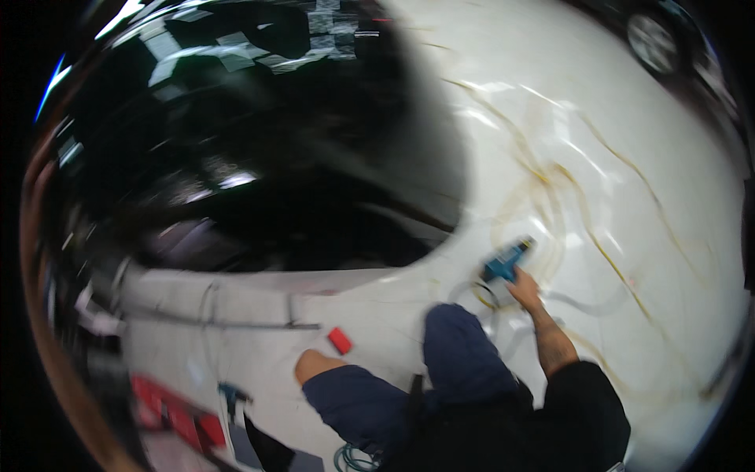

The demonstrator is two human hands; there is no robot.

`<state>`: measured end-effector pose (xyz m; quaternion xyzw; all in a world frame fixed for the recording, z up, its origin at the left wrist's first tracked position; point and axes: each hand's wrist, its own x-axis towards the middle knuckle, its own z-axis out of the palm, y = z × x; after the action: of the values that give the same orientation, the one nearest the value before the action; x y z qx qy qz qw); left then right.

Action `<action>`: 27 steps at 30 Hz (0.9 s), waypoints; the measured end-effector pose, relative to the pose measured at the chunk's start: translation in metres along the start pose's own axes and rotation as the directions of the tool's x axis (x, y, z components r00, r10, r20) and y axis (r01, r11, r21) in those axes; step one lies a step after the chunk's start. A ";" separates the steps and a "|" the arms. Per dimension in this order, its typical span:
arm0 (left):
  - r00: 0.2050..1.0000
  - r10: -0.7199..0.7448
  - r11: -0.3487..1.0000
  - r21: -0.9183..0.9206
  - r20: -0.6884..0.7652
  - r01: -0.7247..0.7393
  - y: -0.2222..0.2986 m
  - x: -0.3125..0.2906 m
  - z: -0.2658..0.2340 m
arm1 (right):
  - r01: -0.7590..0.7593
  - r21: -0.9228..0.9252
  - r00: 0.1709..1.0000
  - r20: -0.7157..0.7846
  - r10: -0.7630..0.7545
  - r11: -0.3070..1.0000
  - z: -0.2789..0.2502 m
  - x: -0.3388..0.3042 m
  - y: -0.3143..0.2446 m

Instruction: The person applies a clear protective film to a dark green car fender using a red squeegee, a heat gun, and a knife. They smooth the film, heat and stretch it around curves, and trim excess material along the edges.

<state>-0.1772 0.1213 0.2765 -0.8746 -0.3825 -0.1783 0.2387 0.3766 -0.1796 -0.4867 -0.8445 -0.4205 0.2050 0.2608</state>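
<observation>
My right hand [525, 289] is closed on a teal pistol-shaped power tool [507, 260] with a dark tip, just over or on the pale floor [440, 287]. The tip is directed away from me, up and to the right. Blur leaves it unclear whether it is a heat gun or a drill. A dark loop, like a cord [485, 297], shows beside it, close to my knee. My left hand does not show in the picture. Left of the tool, the dark, glossy side of a car [314, 141] fills much of the view.
A small red block [340, 341] lies on the floor near my bare knee. At lower left are a red case [177, 413], a second teal tool [233, 396] and a coiled hose [354, 459]. Yellow-brown lines [602, 248] cross the floor. Another vehicle's wheel [653, 42] stands far right.
</observation>
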 end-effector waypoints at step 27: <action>0.932 -0.251 0.950 -0.252 -0.263 0.185 0.039 -0.069 0.026 | 0.439 0.575 0.841 -0.534 -0.090 0.691 -0.150 0.108 -0.126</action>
<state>-0.1886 0.0726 0.2098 -0.8117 -0.4158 -0.3727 0.1715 0.4466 -0.0669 -0.3058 -0.6412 -0.3617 0.0938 0.6703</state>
